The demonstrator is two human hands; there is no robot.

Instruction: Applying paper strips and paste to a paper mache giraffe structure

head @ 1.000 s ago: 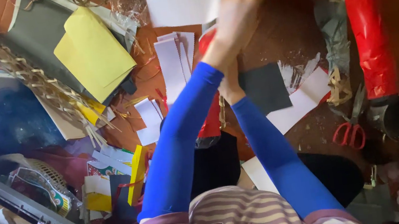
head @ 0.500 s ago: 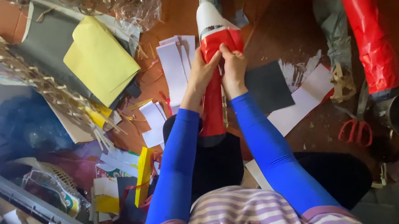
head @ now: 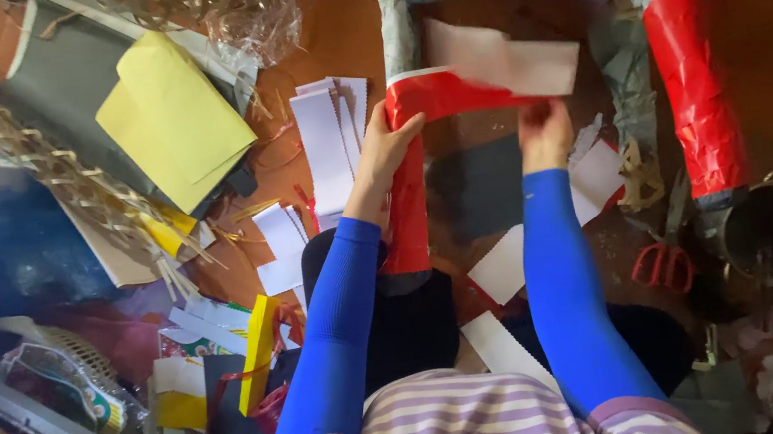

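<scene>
Head view: left hand (head: 384, 152) grips left edge of red glossy sheet (head: 431, 100) near frame centre. Right hand (head: 545, 129) pinches sheet's right part at 3 o'clock of left hand. White paper piece (head: 505, 59) lies on sheet's top edge, partly attached by look. Sheet stretched flat between hands, lower strip hanging toward lap. Judged mid-way: sheet not yet wrapped onto anything. Red scissors (head: 660, 264) at 5 o'clock on floor, untouched. Yellow paper (head: 172, 126) at 10 o'clock.
</scene>
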